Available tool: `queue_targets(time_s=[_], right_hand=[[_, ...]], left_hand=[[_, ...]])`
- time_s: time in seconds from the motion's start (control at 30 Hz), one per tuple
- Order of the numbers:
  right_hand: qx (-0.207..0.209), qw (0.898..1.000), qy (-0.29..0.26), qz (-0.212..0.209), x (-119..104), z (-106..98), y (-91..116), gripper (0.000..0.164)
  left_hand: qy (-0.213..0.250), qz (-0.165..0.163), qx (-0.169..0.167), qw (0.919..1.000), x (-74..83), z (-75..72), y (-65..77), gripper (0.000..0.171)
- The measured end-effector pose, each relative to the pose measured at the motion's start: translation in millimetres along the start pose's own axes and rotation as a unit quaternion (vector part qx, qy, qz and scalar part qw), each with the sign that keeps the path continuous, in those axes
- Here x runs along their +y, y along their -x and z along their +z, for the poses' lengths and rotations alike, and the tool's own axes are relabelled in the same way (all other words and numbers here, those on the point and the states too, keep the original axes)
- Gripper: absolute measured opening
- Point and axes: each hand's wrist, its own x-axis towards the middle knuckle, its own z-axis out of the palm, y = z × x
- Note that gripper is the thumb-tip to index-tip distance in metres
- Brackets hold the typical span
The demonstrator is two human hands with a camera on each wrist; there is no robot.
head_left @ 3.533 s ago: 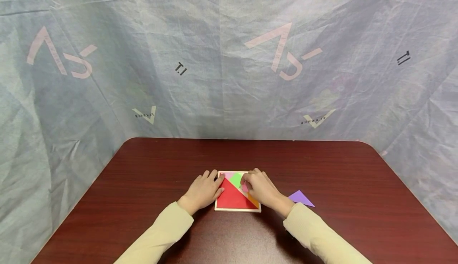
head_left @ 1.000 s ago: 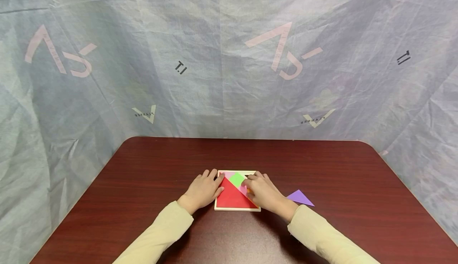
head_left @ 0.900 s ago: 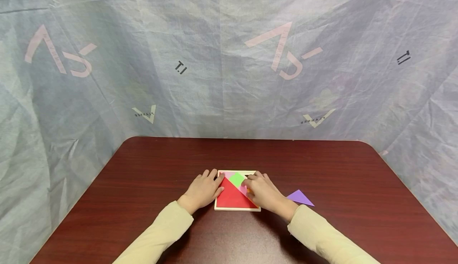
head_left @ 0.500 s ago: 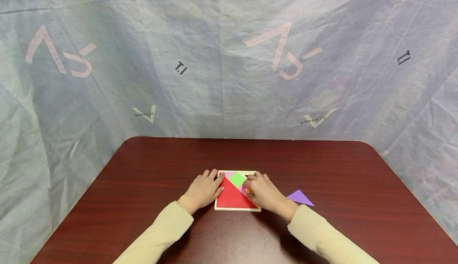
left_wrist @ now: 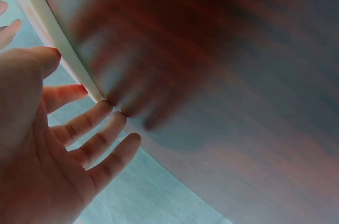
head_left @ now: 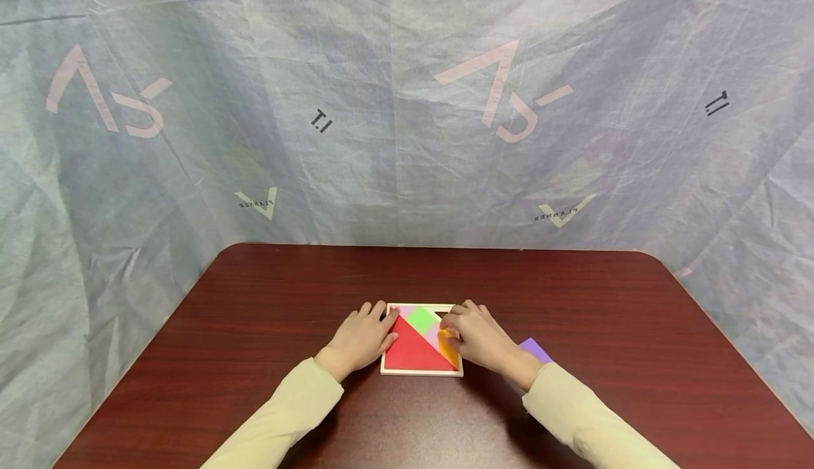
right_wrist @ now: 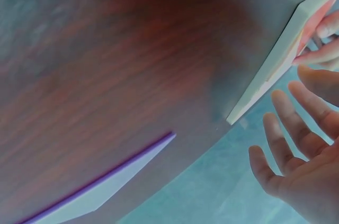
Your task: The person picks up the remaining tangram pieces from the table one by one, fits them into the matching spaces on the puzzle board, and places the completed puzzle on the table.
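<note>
A square tangram tray with a pale wooden rim lies on the table. Inside it are a red area, a green square, pink pieces and an orange piece. A dark gap shows at its upper right, partly behind my right hand. My left hand rests on the tray's left side, fingers extended in the left wrist view. My right hand hovers at the right rim with loosely bent fingers; no piece shows between them in the right wrist view.
A purple triangle lies flat on the table right of the tray, partly hidden by my right forearm. The brown table has rounded far corners and ends at a hanging grey cloth.
My right hand has drawn back rightward from the tray's middle, uncovering the pink and orange pieces. Its forearm now covers more of the purple triangle. The left hand has not moved.
</note>
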Motion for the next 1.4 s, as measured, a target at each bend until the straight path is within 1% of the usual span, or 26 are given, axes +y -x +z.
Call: queue_targets(time_s=[0.1,0.33,0.43,0.63,0.9,1.27,1.4], right_hand=[[0.007,1.000,0.002,0.002,3.6,-3.0,3.0,0.017],[0.006,1.000,-0.001,0.022,14.6,-10.8,12.4,0.018],[0.006,0.999,0.011,0.030,20.1,-13.8,16.9,0.018],[-0.008,0.998,0.023,0.050,31.4,-20.1,26.6,0.019],[-0.030,0.997,0.021,0.073,45.2,-30.2,42.2,0.019],[-0.045,0.995,0.012,0.086,61.9,-42.2,59.7,0.019],[-0.056,0.994,0.007,0.093,66.3,-43.9,65.2,0.019]], left_hand=[[0.000,0.000,0.001,1.0000,0.2,-0.1,0.3,0.043],[0.000,0.001,0.004,1.0000,0.8,-0.3,0.5,0.043],[0.000,0.002,0.005,1.0000,0.9,-0.4,0.3,0.043],[0.000,0.002,0.007,1.0000,0.5,0.4,-0.1,0.043],[-0.003,0.004,0.013,0.9999,0.2,0.8,0.1,0.043],[-0.004,0.003,0.013,0.9999,0.8,-0.3,0.4,0.043],[-0.006,0.004,0.015,0.9999,0.6,0.3,0.1,0.042]])
